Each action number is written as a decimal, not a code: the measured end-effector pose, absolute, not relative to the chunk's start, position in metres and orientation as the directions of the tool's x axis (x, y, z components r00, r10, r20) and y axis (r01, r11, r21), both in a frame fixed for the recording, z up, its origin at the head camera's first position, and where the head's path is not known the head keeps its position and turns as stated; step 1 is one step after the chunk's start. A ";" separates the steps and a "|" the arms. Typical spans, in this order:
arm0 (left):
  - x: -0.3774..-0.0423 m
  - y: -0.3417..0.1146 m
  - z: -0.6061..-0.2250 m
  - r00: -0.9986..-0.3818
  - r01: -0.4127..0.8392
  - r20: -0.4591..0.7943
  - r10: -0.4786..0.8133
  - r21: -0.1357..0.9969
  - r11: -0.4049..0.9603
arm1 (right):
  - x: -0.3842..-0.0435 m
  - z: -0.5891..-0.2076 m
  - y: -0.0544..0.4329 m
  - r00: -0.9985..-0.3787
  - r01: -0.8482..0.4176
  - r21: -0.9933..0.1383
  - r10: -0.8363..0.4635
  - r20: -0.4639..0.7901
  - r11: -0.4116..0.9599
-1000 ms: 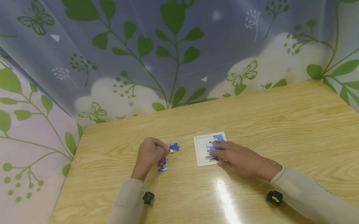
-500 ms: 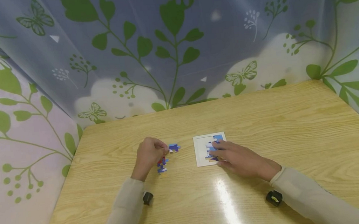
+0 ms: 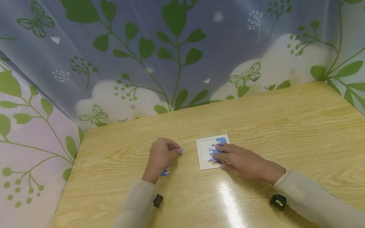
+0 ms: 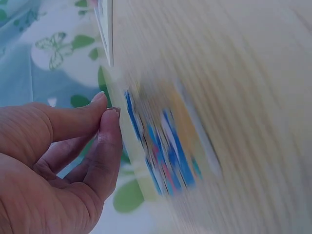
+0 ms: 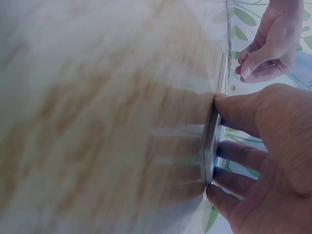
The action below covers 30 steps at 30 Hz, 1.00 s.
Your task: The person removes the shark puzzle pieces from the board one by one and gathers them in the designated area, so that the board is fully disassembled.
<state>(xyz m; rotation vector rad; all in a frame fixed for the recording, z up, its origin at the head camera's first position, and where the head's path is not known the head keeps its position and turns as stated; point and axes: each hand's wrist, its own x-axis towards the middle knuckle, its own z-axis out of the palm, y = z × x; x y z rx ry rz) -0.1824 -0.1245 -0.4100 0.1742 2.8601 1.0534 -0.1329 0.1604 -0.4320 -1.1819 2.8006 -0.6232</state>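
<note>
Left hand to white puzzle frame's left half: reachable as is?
Likely yes: past the blue piece at the left hand, only tabletop shows before the white puzzle frame; the right hand rests over the frame's right side.

Glossy wood-grained tabletop (image 5: 97, 117) from 6 to 12 o'clock, mirroring fingers. At 4 o'clock, the right hand (image 5: 280, 170) rests spread fingertips on a thin frame (image 5: 209, 151), seen edge-on. At 2 o'clock, before leaf-print cloth (image 5: 246, 17), the left hand (image 5: 275, 44) pinches fingertips together.
</note>
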 end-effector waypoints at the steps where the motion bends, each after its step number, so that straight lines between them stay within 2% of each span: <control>1: -0.182 -0.120 -0.410 -0.988 0.084 -0.044 0.150 0.656 0.750 | -0.133 -0.432 0.160 -0.710 -0.678 -0.377 -0.694 0.116 0.630; 7: -0.181 -0.090 -0.411 -0.975 0.132 -0.042 0.220 0.687 0.715 | -0.133 -0.430 0.159 -0.721 -0.659 -0.386 -0.688 0.083 0.645; 16: -0.182 -0.051 -0.418 -0.949 0.202 -0.050 0.312 0.663 0.721 | -0.132 -0.428 0.159 -0.735 -0.640 -0.399 -0.675 0.066 0.657; 30: -0.183 -0.036 -0.420 -0.959 0.189 -0.048 0.280 0.630 0.753 | -0.130 -0.432 0.164 -0.724 -0.668 -0.387 -0.676 0.140 0.636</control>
